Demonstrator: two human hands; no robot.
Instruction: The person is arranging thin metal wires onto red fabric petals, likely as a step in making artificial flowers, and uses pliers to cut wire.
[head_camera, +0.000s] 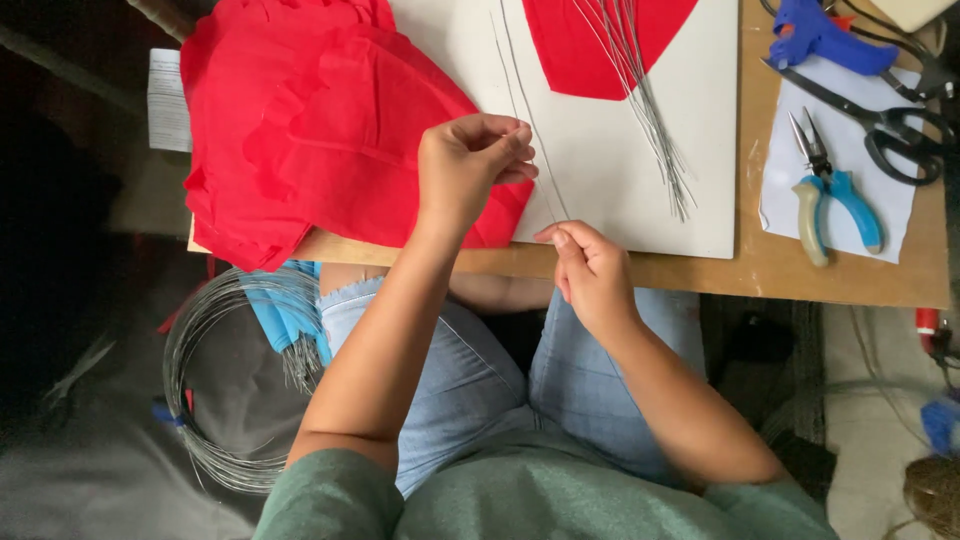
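Observation:
My left hand (470, 165) pinches a thin grey wire (515, 90) with its fingertips, above the edge of a heap of red tissue paper (320, 120). My right hand (590, 270) pinches the same wire lower down, at the front edge of the wooden table (780, 270). The wire runs up across a white board (620, 190). A bundle of several straight wires (645, 110) lies on the board to the right of both hands, fanning out from a red cut shape (580, 45).
Blue-handled pliers (830, 195) and black scissors (885, 125) lie on a white sheet (790, 190) at the right, with a blue glue gun (820, 35) behind them. A coil of wire (215, 380) lies on the floor at the left, beside blue paper strips (285, 310).

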